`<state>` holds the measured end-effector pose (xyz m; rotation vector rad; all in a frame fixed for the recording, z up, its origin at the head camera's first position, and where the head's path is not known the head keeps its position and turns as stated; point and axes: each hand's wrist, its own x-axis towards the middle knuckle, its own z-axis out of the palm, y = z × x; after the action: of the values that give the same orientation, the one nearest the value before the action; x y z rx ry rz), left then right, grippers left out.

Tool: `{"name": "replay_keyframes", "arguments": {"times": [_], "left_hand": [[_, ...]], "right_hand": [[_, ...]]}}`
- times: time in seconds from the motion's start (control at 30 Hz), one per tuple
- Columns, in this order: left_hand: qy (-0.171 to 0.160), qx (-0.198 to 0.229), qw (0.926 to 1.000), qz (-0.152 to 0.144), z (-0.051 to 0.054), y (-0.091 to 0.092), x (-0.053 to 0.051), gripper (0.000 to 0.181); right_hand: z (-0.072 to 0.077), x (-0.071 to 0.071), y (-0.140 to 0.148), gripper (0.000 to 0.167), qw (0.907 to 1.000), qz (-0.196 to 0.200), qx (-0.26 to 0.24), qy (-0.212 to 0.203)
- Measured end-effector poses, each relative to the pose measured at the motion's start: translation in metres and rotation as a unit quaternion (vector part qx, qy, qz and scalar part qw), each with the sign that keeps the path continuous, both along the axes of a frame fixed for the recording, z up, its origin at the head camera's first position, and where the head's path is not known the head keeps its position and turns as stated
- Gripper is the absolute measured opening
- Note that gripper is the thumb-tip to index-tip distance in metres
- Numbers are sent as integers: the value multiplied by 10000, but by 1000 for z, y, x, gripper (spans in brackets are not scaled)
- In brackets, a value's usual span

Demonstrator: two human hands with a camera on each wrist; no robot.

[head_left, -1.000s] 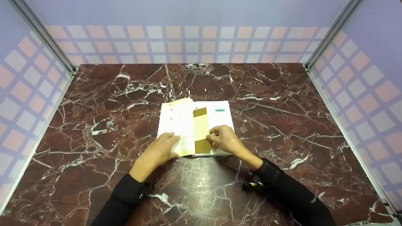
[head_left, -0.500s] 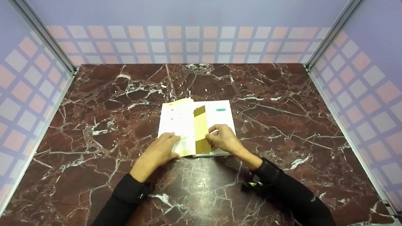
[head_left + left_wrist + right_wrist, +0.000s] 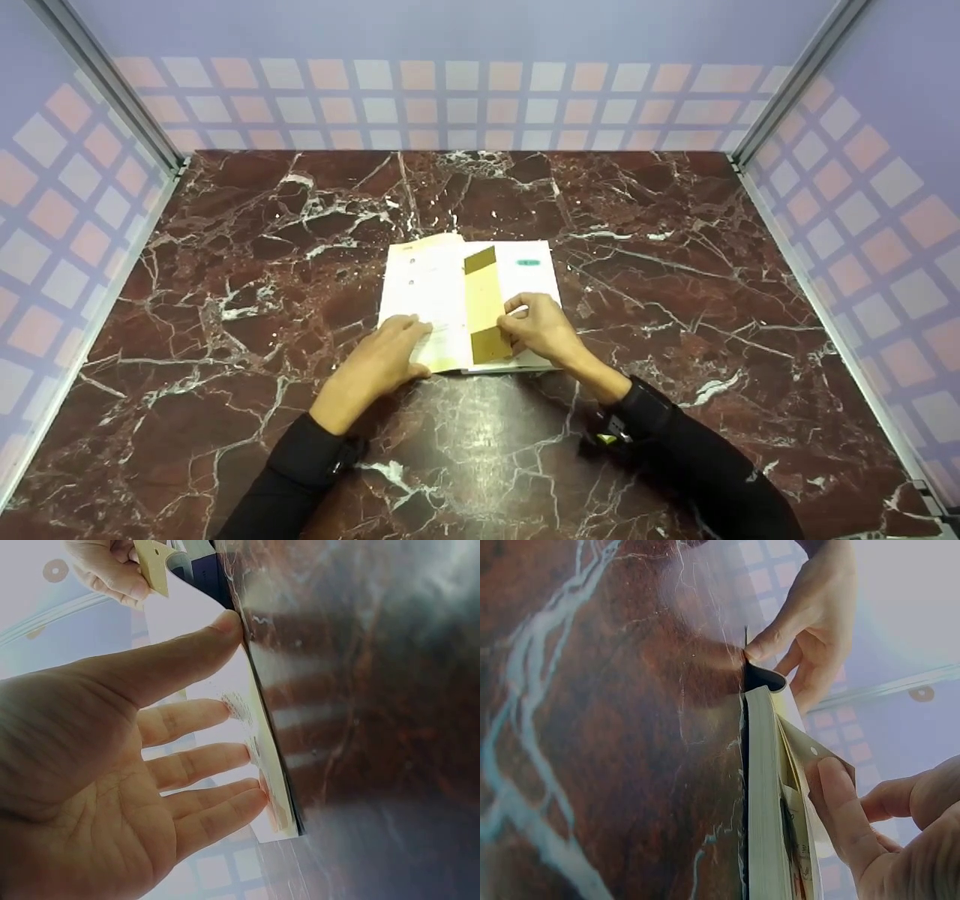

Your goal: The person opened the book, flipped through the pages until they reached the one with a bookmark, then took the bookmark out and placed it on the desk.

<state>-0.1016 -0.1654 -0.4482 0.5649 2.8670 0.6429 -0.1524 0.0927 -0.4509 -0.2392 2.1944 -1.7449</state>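
An open book (image 3: 421, 296) lies in the middle of the table in the head view. My left hand (image 3: 375, 361) rests on its left page, fingers fairly straight and thumb by the lower edge. Over the right page, close to the spine, is a long gold-yellow card strip (image 3: 484, 291) with darker ends. My right hand (image 3: 541, 328) pinches the strip's right side between thumb and fingers. In the right wrist view the card (image 3: 804, 742) stands tilted above the thick page block (image 3: 765, 772), and a small hole shows in it. The right fingertips behind the card are partly hidden.
The table (image 3: 247, 390) is dark red, veined marble. Purple walls (image 3: 480, 30) with pink and white squares enclose the back and sides. A teal label (image 3: 528, 262) is printed on the right page.
The right hand has shifted slightly to the right with the card strip, whose lower end has moved right and up off the page. The left hand keeps its place.
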Motion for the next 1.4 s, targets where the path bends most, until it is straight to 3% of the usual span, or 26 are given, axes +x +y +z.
{"name": "replay_keyframes", "arguments": {"times": [0.73, 1.4], "left_hand": [[-106, -148, 9998, -11, 2, 0, -1, 66], [-61, -96, 9999, -92, 0, 0, -2, 64]], "right_hand": [[11, -6, 20, 10, 9996, -208, -8, 181], [29, -11, 69, 17, 9964, -742, 140, 377]]}}
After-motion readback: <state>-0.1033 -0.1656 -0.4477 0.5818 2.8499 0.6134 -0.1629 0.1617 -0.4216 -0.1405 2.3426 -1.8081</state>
